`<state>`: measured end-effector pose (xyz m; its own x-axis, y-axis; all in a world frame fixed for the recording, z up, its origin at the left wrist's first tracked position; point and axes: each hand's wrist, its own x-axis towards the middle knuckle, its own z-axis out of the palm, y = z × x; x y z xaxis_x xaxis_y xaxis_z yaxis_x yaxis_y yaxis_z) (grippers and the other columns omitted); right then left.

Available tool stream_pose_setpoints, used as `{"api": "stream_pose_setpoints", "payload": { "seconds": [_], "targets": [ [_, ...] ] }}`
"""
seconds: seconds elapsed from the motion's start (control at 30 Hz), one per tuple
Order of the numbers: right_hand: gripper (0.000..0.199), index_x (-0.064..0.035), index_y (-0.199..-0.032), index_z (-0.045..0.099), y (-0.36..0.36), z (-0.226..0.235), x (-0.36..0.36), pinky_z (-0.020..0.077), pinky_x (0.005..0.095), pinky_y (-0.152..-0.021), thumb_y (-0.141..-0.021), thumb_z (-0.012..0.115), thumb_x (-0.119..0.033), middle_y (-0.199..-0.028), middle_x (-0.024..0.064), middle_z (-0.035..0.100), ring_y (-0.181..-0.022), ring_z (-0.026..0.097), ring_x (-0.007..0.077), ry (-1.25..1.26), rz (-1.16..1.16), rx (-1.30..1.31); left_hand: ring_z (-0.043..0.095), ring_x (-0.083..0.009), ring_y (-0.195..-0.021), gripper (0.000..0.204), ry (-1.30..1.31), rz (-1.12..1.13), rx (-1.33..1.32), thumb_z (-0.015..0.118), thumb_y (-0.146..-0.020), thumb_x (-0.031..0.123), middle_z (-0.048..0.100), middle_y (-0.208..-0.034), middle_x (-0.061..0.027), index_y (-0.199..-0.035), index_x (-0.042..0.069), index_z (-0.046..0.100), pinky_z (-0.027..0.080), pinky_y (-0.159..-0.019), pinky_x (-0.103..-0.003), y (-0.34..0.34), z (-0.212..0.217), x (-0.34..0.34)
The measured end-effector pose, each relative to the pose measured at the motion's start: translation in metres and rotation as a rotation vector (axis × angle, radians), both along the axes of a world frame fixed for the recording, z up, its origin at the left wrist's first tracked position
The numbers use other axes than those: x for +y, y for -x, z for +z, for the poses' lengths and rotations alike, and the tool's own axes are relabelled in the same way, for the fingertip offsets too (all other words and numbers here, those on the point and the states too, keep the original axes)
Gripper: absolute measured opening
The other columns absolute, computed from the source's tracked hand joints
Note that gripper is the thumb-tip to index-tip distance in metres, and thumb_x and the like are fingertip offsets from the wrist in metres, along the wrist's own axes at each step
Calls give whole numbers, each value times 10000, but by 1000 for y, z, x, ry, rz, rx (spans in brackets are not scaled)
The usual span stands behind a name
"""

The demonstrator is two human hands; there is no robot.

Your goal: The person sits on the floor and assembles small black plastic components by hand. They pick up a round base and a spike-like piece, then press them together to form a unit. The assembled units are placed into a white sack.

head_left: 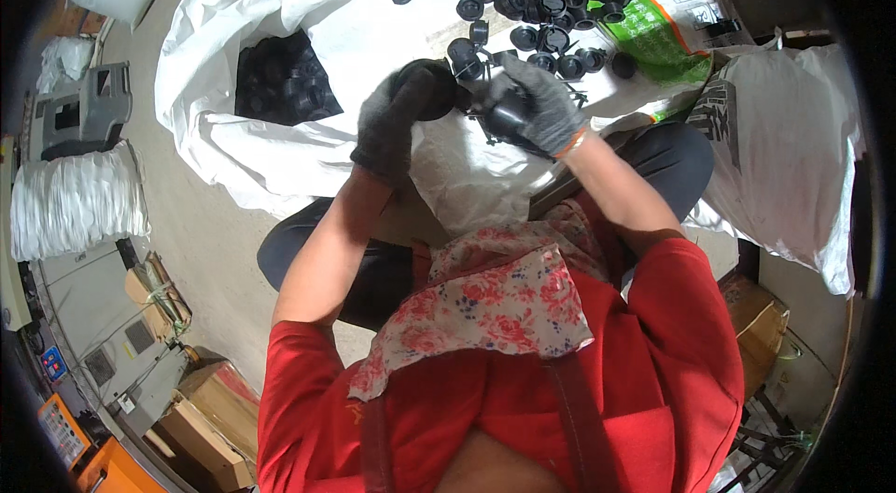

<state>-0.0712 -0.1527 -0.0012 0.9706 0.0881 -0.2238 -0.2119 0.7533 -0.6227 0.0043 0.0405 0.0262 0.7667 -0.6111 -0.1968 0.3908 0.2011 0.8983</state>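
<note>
My left hand (390, 127), in a dark grey glove, is closed round a black round plastic part (437, 90). Close beside it, my gloved right hand (543, 103) grips another black rounded plastic part (505, 117), with thin black stems sticking out near the fingers. The two hands are almost together in front of a pile of black round plastic parts (553, 3), some joined by thin stems. Left of my hands, a big white sack (201, 83) gapes, with many similar black parts (285, 87) inside.
The pile lies on white and green printed sacking (653, 50). A full white sack (793, 138) stands at the right. Along the left are a grey plastic case (84, 111), a white stacked bundle (79, 202) and cardboard boxes (210, 414). My bent knees flank the near side.
</note>
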Motion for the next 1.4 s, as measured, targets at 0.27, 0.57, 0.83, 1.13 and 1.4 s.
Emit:
{"api": "stream_pose_setpoints", "payload": {
  "seconds": [0.27,0.57,0.83,1.13,1.4],
  "targets": [
    [275,7,-1160,556,-36,-52,61,443,309,-940,-889,530,-37,-1143,102,586,-1050,571,218,326,-508,-134,593,-248,-922,290,-192,-204,-370,565,-867,263,605,-978,-102,-1061,48,584,476,-807,-343,-9,-11,-2],
    [380,-38,-1135,548,-51,-74,-21,447,411,-906,-825,547,-259,-1070,190,606,-1002,579,347,2141,225,129,548,-319,-1021,479,-1035,417,-1460,787,-669,216,603,-1070,-140,-1076,38,608,395,-938,-450,-23,21,17],
    [319,-60,-1006,672,-25,-71,-50,509,395,-775,-782,607,-278,-1026,169,656,-926,645,298,1937,765,156,610,-294,-972,445,-671,-2,-1051,753,-743,258,619,-1070,-146,-1088,32,590,492,-849,-357,-13,-15,-4],
    [522,-19,-1147,571,14,19,-32,489,404,-837,-824,608,-427,-1008,213,628,-948,616,342,1445,402,-95,609,-195,-916,462,-424,-124,-151,725,-756,185,620,-1038,-81,-1157,28,557,509,-786,-309,1,-30,-26],
    [315,-61,-970,603,27,10,-17,407,446,-879,-749,660,-279,-924,153,603,-884,570,350,1685,31,-435,591,-201,-989,433,-62,-282,182,647,-838,125,597,-1140,-88,-1241,36,515,516,-801,-328,10,-26,-28]
  ]
}}
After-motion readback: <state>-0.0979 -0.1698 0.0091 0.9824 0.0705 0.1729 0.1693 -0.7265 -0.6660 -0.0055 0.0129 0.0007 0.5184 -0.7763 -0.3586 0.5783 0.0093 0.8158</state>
